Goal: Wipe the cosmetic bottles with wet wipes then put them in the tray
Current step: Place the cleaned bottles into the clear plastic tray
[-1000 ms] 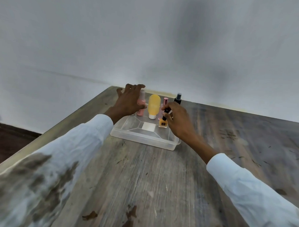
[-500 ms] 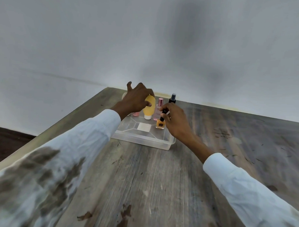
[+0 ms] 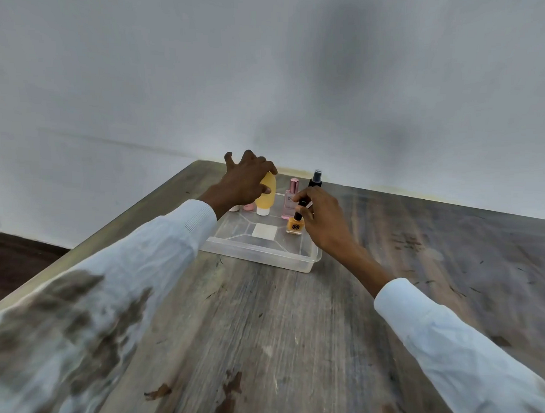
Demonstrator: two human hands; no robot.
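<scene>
Two hands work inside the tray (image 3: pixel 306 264): the left hand (image 3: pixel 244 181) grips the yellow bottle (image 3: pixel 266 192), the right hand (image 3: pixel 322 218) pinches the nail-polish bottle (image 3: pixel 294 226) by its cap (a nudge could topple the pink bottle (image 3: pixel 291 198) between them).

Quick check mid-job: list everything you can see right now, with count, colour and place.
tray: 1, clear plastic, far middle of the table, white square label on its floor.
yellow tube bottle: 1, yellow with white cap, standing cap-down at the tray's back.
pink perfume bottle: 1, pink with rose cap, upright at the tray's back, right of the yellow one.
nail polish bottle: 1, orange with black cap, upright in the tray's right part.
black spray bottle: 1, black, behind the right hand; base hidden.
small bottles: 2, mostly hidden behind the left hand.
table: 1, grey wood, stained.
wall: 1, white.
left hand: grips the yellow tube bottle.
right hand: pinches the nail polish cap.
</scene>
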